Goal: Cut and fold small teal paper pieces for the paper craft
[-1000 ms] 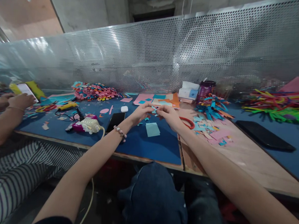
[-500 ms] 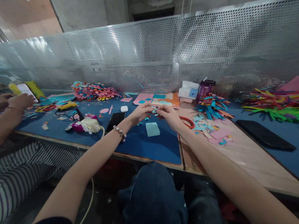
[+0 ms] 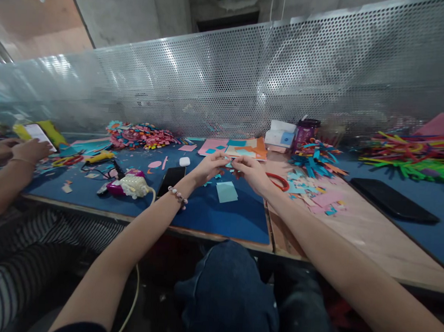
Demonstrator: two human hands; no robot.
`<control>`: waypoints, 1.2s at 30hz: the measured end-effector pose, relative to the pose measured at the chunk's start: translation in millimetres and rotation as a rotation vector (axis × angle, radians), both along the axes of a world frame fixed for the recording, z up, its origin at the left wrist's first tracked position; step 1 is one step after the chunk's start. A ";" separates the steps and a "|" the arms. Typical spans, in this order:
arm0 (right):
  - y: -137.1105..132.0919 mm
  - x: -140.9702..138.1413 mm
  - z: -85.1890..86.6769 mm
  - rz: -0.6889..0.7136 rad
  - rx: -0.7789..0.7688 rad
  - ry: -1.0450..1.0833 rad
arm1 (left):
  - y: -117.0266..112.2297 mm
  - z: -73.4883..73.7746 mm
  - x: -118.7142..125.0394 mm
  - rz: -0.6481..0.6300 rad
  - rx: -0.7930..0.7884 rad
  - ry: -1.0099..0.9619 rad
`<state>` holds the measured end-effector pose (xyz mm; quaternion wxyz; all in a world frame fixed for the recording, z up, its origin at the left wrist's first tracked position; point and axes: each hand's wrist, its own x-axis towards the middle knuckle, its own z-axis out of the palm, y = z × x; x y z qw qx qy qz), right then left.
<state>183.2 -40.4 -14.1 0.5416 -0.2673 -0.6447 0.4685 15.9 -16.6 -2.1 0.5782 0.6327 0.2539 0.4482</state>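
My left hand (image 3: 211,167) and my right hand (image 3: 250,171) meet above the blue table mat, fingertips pinched close together. Between them is a small light-blue paper piece (image 3: 228,162), mostly covered by the fingers. Its exact shape is too small to make out. Just below my hands lies a square of light-blue paper (image 3: 227,192) on the mat, with small blue scraps (image 3: 217,176) near my left fingers. Beside my right wrist rest the red handles of scissors (image 3: 278,181); the rest of them is hidden behind the hand.
Left of my arm are a black phone (image 3: 171,180), a white earbud case (image 3: 184,161) and a power strip (image 3: 134,186) with a cord. Paper sheets (image 3: 258,147) lie behind my hands. Paper scraps (image 3: 304,183) cover the wood at right. A co-worker's hand (image 3: 31,150) holds a phone.
My fingers have drawn slightly closer around the light-blue paper piece, so less of it shows. The things on the table stay where they were.
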 end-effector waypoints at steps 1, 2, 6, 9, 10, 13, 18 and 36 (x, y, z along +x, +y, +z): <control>0.1 0.1 -0.3 0.003 0.001 0.003 | -0.1 0.1 0.1 0.002 0.000 -0.001; 0.3 0.2 -0.4 0.005 0.001 0.004 | -0.2 0.3 0.2 0.004 -0.001 -0.002; 0.4 0.8 0.4 -0.011 -0.018 -0.011 | 0.0 0.6 0.6 0.019 -0.021 -0.004; -0.6 1.2 2.6 -0.055 -0.013 -0.059 | 1.1 0.2 0.5 0.026 -0.033 -0.003; -1.2 1.4 3.5 -0.073 0.002 -0.081 | 1.5 0.1 0.5 0.026 -0.033 -0.003; -3.7 1.9 6.1 -0.110 0.054 -0.142 | 2.4 0.2 0.3 0.019 -0.034 -0.006; -6.1 2.4 8.0 -0.160 0.093 -0.196 | 2.3 0.6 0.2 0.008 -0.033 0.000; -2.8 2.7 5.2 -0.143 0.124 -0.207 | 4.5 -0.7 -0.7 -0.002 -0.068 -0.021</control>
